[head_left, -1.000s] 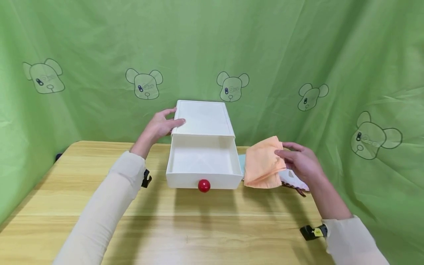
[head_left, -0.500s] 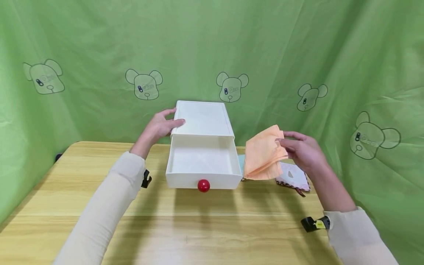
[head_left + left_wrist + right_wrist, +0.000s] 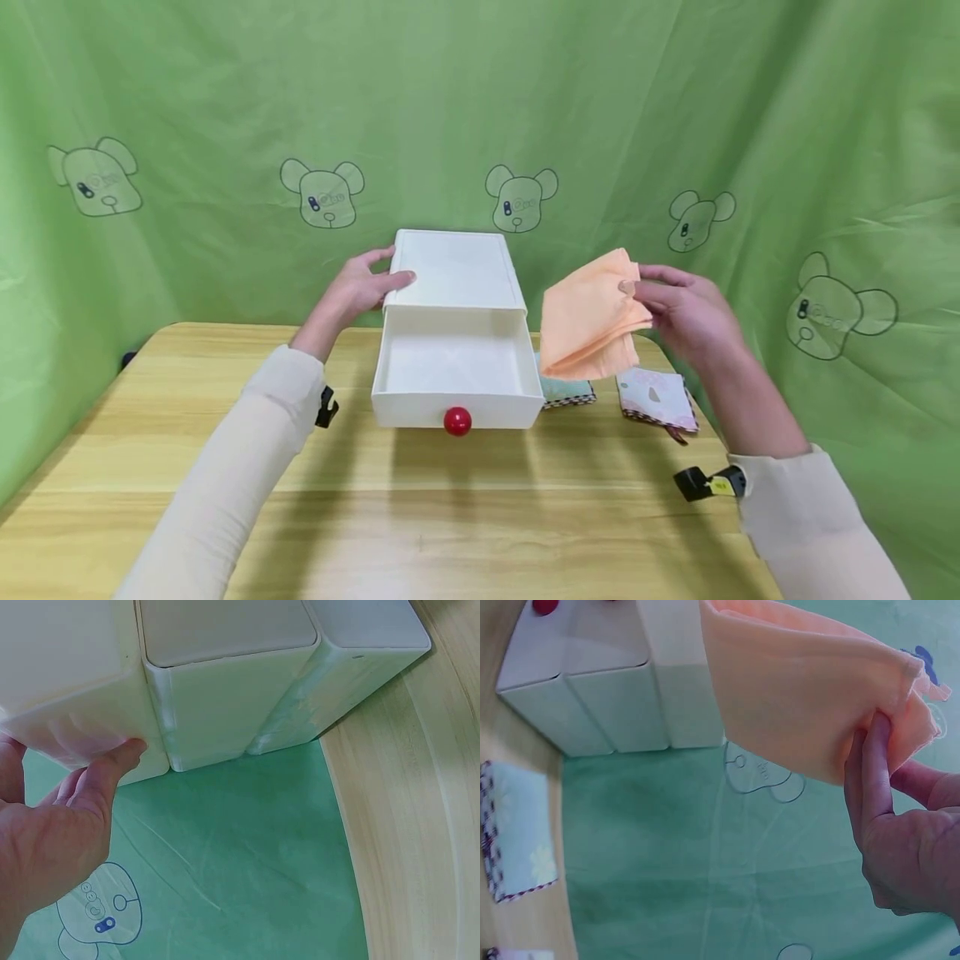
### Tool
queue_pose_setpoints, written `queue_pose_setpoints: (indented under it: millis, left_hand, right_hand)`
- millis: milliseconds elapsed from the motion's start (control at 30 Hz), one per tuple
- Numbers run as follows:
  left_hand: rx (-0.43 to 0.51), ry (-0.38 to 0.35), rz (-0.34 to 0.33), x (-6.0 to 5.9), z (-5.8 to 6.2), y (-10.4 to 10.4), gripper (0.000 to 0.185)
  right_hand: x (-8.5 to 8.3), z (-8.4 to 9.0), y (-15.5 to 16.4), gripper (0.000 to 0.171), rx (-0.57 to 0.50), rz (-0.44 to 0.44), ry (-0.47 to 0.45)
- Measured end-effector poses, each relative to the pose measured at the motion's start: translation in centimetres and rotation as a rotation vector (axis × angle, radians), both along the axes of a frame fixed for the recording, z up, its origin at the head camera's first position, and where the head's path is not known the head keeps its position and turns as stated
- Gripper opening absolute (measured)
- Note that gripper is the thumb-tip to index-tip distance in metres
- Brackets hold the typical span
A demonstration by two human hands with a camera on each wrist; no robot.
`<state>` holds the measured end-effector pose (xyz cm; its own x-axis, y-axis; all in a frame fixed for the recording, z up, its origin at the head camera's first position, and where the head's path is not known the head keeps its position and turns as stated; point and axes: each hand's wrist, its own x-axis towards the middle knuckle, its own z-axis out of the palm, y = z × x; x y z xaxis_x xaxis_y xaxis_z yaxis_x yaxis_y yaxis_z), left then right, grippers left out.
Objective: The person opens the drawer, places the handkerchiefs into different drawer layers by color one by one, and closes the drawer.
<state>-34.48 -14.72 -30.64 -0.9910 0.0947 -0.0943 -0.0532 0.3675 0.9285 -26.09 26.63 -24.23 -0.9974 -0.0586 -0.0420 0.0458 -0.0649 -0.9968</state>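
My left hand (image 3: 356, 285) rests at the left side of a white drawer cabinet (image 3: 459, 268), its thumb on top and its fingers along the side. In the left wrist view, the fingertips touch the wall of the topmost of three stacked units. The top drawer (image 3: 459, 408) is pulled out toward me, its white bottom showing, with a red knob (image 3: 457, 421) on its front. To the right, my right hand (image 3: 693, 317) pinches a folded peach cloth (image 3: 588, 317) by its right edge, thumb on the near face. The cloth hangs above the table beside the cabinet.
A light blue quilted pad (image 3: 567, 392) with a checked edge lies right of the cabinet, partly hidden. Farther right on the wooden table (image 3: 480, 517) lies a pale pink pad (image 3: 656, 396). A green curtain (image 3: 420, 100) with bear-head drawings hangs behind and around.
The right hand has lifted the peach cloth up and slightly left, so both pads beneath show more fully. My left hand has kept its place on the cabinet.
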Motion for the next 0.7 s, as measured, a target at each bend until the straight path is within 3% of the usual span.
queue_pose_setpoints:
  millis: [133, 400, 700]
  left_hand:
    - [0.014, -0.003, -0.001, 0.0, -0.1, -0.1, 0.082]
    - [0.020, -0.002, 0.002, 0.1, -0.1, -0.2, 0.082]
    - [0.026, 0.005, 0.005, 0.1, 0.0, -0.1, 0.082]
  right_hand:
    - [0.0, 1.0, -1.0, 0.040, 0.042, -0.001, 0.035]
    - [0.2, 2.8, -3.3, 0.038, 0.008, 0.041, 0.074]
    - [0.0, 3.3, -6.3, 0.028, -0.054, 0.071, 0.084]
